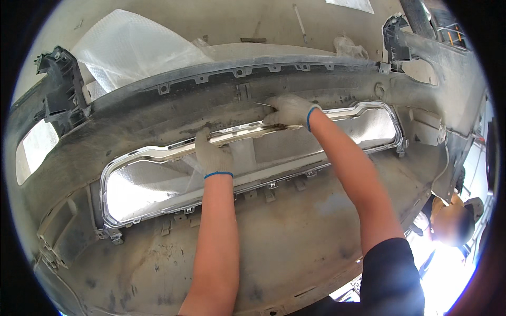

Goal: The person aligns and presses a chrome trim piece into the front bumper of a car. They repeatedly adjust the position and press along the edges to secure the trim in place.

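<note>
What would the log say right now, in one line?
left hand: gloved, on chrome frame | right hand: gloved, at frame's upper edge, by thin object | frame: around opening in bumper

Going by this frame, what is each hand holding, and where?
Left hand: on the chrome trim's upper rail; gripping or resting, unclear. Right hand: apparently a thin, pale rod, by its hidden end.

Between the left forearm (217, 237) and right forearm (352, 176), a wide lane lies free over the bumper's (295, 237) lower inner face. Clips (272, 185) jut from the chrome frame's (153, 154) lower edge across that lane. Along its upper bar, the left hand (213, 152) and right hand (289, 111) leave only a short gap. Black brackets (62, 87) block both upper corners.
</note>
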Motion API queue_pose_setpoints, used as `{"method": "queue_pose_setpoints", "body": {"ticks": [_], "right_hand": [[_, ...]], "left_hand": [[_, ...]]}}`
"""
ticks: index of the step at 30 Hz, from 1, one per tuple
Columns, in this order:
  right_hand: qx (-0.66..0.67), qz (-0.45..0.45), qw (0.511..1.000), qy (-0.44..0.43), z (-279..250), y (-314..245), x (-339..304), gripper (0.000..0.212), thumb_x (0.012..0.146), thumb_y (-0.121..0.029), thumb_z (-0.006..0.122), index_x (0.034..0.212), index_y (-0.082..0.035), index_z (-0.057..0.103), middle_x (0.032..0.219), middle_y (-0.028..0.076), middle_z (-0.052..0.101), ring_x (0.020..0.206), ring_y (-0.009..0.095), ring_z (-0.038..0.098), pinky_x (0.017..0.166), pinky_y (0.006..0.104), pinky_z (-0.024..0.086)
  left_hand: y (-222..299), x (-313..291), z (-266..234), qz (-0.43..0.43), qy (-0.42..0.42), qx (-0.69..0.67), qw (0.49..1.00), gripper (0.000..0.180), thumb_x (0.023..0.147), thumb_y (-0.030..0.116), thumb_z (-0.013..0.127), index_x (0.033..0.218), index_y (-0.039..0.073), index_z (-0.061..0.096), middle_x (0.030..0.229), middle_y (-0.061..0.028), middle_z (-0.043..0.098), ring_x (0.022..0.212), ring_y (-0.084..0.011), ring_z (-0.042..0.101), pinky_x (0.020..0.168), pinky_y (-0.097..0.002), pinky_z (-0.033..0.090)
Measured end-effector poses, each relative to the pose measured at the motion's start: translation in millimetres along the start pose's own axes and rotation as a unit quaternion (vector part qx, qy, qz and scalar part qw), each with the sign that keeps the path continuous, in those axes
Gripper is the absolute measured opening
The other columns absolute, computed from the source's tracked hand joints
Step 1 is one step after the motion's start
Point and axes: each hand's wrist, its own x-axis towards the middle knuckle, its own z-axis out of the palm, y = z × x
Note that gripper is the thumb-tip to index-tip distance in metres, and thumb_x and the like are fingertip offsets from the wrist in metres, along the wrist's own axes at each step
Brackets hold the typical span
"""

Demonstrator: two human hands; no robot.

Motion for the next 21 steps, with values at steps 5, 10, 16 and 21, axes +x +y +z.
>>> {"method": "queue_pose_setpoints", "body": {"ticks": [5, 10, 16, 21], "right_hand": [[-0.096, -0.039, 0.99, 0.097, 34, -1, 3, 0.041, 0.091, -0.042, 0.065, 0.111, -0.006, 0.067, 0.111, 0.022, 0.068, 0.102, 0.042, 0.066, 0.088, 0.05, 0.051], [-0.097, 0.005, 0.993, 0.071, 20, -9, -5, 0.051, 0.091, -0.046, 0.066, 0.12, -0.004, 0.065, 0.118, 0.027, 0.065, 0.113, 0.041, 0.063, 0.096, 0.0475, 0.051], [-0.085, 0.061, 0.983, 0.149, 35, -19, -21, 0.056, 0.089, -0.044, 0.069, 0.12, 0.002, 0.058, 0.123, 0.029, 0.061, 0.116, 0.04, 0.062, 0.099, 0.0457, 0.051], [-0.102, 0.019, 0.984, 0.148, 31, -16, -37, 0.054, 0.091, -0.041, 0.067, 0.123, 0.0, 0.057, 0.125, 0.028, 0.061, 0.117, 0.041, 0.062, 0.099, 0.0458, 0.051]], "left_hand": [[-6, 26, -42, 0.147, -0.06, 0.24, 0.958, 0.027, 0.095, 0.018, 0.056, 0.118, 0.003, 0.057, 0.116, -0.0103, 0.062, 0.104, -0.027, 0.065, 0.091, -0.0434, 0.057], [-1, 18, -15, -0.012, -0.053, -0.016, 0.998, 0.037, 0.098, 0.029, 0.058, 0.125, 0.004, 0.055, 0.124, -0.0109, 0.059, 0.111, -0.0307, 0.061, 0.098, -0.0497, 0.052], [43, -49, -6, -0.204, -0.106, 0.418, 0.879, 0.054, 0.095, 0.049, 0.061, 0.128, 0.007, 0.055, 0.123, -0.0154, 0.064, 0.113, -0.0365, 0.062, 0.102, -0.0531, 0.047], [68, -109, 18, -0.043, -0.385, 0.904, 0.182, 0.078, 0.084, 0.057, 0.069, 0.135, -0.001, 0.056, 0.123, -0.0258, 0.067, 0.115, -0.0386, 0.064, 0.1, -0.043, 0.049]]}}
